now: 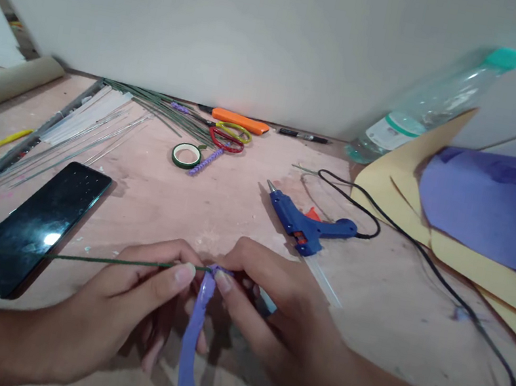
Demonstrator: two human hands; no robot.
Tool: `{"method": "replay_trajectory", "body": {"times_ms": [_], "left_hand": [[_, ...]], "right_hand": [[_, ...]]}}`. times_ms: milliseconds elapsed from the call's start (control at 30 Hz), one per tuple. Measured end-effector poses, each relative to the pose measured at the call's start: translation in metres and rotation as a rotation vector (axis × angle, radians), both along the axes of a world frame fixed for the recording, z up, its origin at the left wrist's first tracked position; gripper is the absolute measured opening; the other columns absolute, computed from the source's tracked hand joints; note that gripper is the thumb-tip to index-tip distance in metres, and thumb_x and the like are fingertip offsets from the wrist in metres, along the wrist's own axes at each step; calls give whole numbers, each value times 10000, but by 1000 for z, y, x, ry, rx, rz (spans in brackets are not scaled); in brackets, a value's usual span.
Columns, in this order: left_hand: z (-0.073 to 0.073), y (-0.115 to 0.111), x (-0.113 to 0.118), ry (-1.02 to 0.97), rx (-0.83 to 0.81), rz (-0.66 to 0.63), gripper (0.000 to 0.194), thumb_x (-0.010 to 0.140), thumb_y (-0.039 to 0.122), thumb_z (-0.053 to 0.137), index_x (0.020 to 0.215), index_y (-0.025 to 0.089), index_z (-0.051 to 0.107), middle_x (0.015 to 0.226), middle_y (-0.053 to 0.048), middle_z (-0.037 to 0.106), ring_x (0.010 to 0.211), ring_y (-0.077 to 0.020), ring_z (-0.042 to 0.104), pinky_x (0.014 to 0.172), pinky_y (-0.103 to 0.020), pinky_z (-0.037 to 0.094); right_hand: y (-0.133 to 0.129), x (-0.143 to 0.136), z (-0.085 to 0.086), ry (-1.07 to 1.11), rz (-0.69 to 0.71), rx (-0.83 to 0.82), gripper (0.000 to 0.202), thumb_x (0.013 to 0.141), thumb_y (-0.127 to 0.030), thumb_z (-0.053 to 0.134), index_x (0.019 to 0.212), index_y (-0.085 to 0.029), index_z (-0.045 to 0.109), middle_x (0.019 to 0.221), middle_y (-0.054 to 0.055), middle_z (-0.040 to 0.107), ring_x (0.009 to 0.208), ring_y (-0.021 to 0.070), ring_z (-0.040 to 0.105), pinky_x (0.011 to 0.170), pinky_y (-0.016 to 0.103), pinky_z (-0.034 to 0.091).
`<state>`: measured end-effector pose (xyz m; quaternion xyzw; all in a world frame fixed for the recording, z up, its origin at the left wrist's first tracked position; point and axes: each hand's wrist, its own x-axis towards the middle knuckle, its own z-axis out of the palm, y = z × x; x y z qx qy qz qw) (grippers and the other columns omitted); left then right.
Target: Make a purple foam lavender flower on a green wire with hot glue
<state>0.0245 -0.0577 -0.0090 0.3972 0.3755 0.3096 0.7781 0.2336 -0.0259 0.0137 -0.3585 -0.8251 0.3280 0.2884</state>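
A pale, pinkish worktop (pixel 150 207), scuffed and spotted with small marks, runs back to a plain light wall (pixel 227 28). Low over its near edge, the person's left hand (pixel 128 303) pinches a green wire (pixel 120 262) between thumb and forefinger, the wire stretching leftward across the view of a dark phone (pixel 35 224). The right hand (pixel 288 305) has thumb and fingers closed on a purple strip (pixel 192 341) at the wire's end, between the two hands; the strip's free length hangs toward the person. Beyond lies a blue glue gun (pixel 300 224), its black cord (pixel 450 290) trailing right. Near the wall rest scissors (pixel 228 137), an orange cutter (pixel 240 121), a pen (pixel 302 136), a tape roll (pixel 198 158) and a bundle of green stems (pixel 147 101). A cardboard tube (pixel 12 84) sits at far left; on the right, a clear bottle (pixel 417 108) leans in view behind yellow sheets (pixel 470 260) and purple sheets (pixel 499 212).
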Motion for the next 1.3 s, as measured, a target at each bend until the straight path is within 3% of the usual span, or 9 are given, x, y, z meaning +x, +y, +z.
{"method": "replay_trajectory", "body": {"times_ms": [133, 267, 433, 567, 633, 733, 833, 1100, 1300], "left_hand": [[-6, 0, 2, 21, 29, 6, 403, 1019, 561, 557, 936, 175, 639, 730, -26, 721, 429, -47, 542, 431, -124, 441], [-6, -1, 1, -20, 36, -6, 370, 1032, 528, 554, 941, 181, 645, 752, -36, 744, 457, -49, 552, 442, -116, 470], [-7, -1, -1, -48, 21, -23, 363, 1035, 517, 556, 960, 177, 659, 775, -54, 768, 440, -45, 560, 444, -114, 483], [-9, 0, -3, -87, 42, -31, 309, 1047, 479, 551, 1077, 195, 668, 818, -57, 775, 472, -57, 593, 459, -122, 506], [-9, 1, -3, -97, 64, -36, 295, 1050, 467, 549, 1094, 201, 667, 842, -61, 778, 498, -63, 605, 470, -126, 516], [-9, 1, -4, -90, 71, -38, 312, 1042, 478, 560, 1060, 187, 672, 842, -66, 772, 488, -59, 589, 466, -126, 505], [-10, 1, -6, -43, 91, -38, 345, 1037, 495, 563, 1012, 169, 673, 765, -42, 722, 483, -61, 576, 465, -132, 485], [-7, 2, -10, 28, 171, -67, 404, 1046, 517, 530, 934, 160, 681, 712, -5, 618, 508, -62, 535, 460, -141, 414], [-3, 4, -7, 48, 246, 4, 448, 1037, 504, 556, 751, 160, 588, 690, 37, 479, 525, -51, 397, 436, -144, 313]], "right_hand": [[1, 2, 1, 49, -7, -127, 197, 1007, -184, 531, 838, -150, 626, 687, -28, 596, 595, 79, 529, 572, 203, 406], [6, 2, 2, 166, 61, -291, 395, 1067, -273, 468, 711, -153, 589, 653, -21, 576, 603, 80, 546, 598, 196, 432], [7, -1, 2, 191, 45, -503, 390, 1052, -299, 510, 707, -144, 607, 624, -17, 597, 516, 71, 520, 482, 178, 396], [4, 0, 1, 237, 15, -473, 198, 1039, -290, 543, 1028, -146, 680, 688, -24, 642, 564, 94, 575, 525, 189, 460], [4, 2, 1, 255, 19, -406, 203, 1042, -266, 543, 1161, -154, 662, 784, -3, 688, 655, 110, 630, 604, 207, 507], [5, 4, 3, 237, 105, -299, 236, 1066, -246, 499, 991, -144, 697, 819, 22, 705, 711, 108, 647, 673, 210, 514], [5, 5, 5, 202, 169, -272, 358, 1090, -256, 448, 834, -132, 665, 704, 2, 633, 624, 83, 587, 610, 190, 473], [-2, 2, 2, 363, 103, -656, 388, 1082, -403, 473, 801, -154, 574, 690, -11, 571, 580, 80, 533, 517, 166, 452], [-1, 2, 0, 387, 167, -615, 312, 1075, -377, 486, 947, -135, 635, 814, 24, 649, 673, 95, 570, 606, 187, 497]]}}
